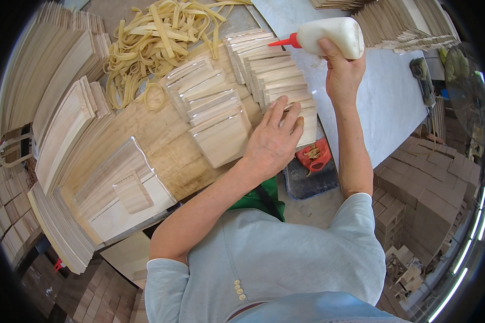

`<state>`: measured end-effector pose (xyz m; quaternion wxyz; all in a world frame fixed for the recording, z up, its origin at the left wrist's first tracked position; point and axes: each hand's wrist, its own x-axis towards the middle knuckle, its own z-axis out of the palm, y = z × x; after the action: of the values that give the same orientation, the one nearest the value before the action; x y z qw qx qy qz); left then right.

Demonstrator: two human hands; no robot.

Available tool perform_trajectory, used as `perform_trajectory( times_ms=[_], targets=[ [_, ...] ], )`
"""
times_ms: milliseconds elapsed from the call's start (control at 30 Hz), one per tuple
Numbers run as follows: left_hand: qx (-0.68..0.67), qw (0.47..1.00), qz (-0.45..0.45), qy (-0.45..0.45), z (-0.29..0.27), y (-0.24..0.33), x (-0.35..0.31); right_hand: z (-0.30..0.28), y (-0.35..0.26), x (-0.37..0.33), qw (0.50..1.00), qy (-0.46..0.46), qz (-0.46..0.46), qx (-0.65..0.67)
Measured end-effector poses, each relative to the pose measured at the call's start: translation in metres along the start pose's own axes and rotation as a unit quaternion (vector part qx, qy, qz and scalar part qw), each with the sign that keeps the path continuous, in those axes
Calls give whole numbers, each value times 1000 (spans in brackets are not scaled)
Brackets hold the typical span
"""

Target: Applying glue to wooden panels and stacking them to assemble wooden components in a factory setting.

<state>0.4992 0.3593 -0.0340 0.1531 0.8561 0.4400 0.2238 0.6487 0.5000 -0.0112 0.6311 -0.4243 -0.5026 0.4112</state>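
Observation:
My right hand (344,75) is wrapped round a white glue bottle (328,36). Its red nozzle points left, its tip close to the far end of an overlapping row of small wooden boards (277,67). My left hand (275,141) rests on the near end of that row, fingers stretched out and slightly apart. To its left, a second overlapping row of small boards (221,132) has shiny, wet-looking lines along the edges. Both rows lie on a wooden worktop (170,156).
A tangle of yellow bands (167,37) lies at the far left of the worktop. Stacked boards (56,70) stand along the left. A pale table (385,102) extends to the right, with a red container (315,156) near its left edge. A fan (466,81) is at far right.

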Motion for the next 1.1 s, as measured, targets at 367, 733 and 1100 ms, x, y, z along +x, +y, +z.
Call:
perform_trajectory(
  times_ms=[367,733,1100],
  targets=[
    [-3,1000,7,19,0,-1,0,-5,-21,-15,998,3,-17,57],
    [0,1000,1,1,-6,3,1,18,0,-37,995,-2,62,82],
    [-6,1000,-6,2,-3,3,1,-8,-5,-29,1000,23,2,18]
  ],
)
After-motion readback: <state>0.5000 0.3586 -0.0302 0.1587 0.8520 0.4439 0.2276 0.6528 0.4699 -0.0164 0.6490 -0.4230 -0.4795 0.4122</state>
